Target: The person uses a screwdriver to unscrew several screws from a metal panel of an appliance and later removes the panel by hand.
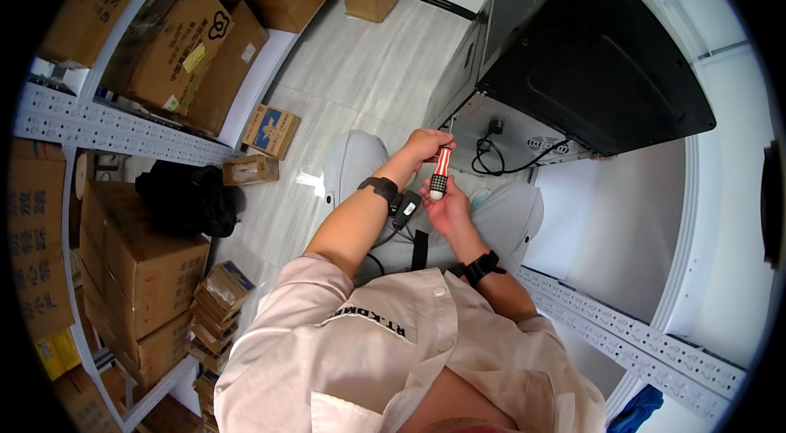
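A screwdriver [441,166] with a red-and-white striped handle and a black dotted grip lies between my two hands. My left hand [427,146] is closed around its front end, where the handle meets the shaft. Below it, my right hand [449,209] has its fingers curled around the rounded rear of the handle. The shaft points away from me, to the near edge of a grey metal cabinet [508,132]; whether the tip touches a screw is too small to tell. A black power plug and cable [493,142] sit on the cabinet's back, beside a round fan vent [547,144].
A large black panel [602,56] leans out over the cabinet at right. Metal shelving [123,130] with cardboard boxes [184,56] stands at left. Small cartons [270,131] and a black bag [192,197] lie nearby. A black cabled device [406,209] rests at my lap.
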`<control>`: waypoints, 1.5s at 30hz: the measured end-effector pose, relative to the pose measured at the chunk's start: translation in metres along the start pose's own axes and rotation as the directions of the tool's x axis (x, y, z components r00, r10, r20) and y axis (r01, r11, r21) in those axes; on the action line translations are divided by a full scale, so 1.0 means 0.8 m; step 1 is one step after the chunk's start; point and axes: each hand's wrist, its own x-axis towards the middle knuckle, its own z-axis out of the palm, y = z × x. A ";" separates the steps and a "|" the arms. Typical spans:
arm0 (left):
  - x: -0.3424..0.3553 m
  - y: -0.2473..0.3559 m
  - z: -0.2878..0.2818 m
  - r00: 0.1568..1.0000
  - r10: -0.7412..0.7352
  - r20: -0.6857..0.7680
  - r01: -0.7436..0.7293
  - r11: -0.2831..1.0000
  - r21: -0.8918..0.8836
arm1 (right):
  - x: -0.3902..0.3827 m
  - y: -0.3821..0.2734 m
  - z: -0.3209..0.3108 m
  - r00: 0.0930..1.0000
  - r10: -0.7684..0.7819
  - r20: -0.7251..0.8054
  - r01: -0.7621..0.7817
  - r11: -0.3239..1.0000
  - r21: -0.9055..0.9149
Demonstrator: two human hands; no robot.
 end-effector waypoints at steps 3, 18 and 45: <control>0.002 -0.001 0.000 1.000 -0.002 -0.003 0.002 1.000 -0.027 | 0.001 -0.002 -0.001 1.000 -0.010 -0.029 0.010 1.000 -0.024; -0.001 0.004 0.005 0.999 -0.039 0.023 0.038 0.999 0.032 | 0.011 -0.005 0.000 0.999 -0.035 0.009 0.034 0.996 0.082; -0.002 0.003 0.007 0.999 -0.039 0.038 0.040 0.999 -0.027 | 0.009 -0.005 0.014 0.980 -0.193 0.051 0.196 0.977 -0.084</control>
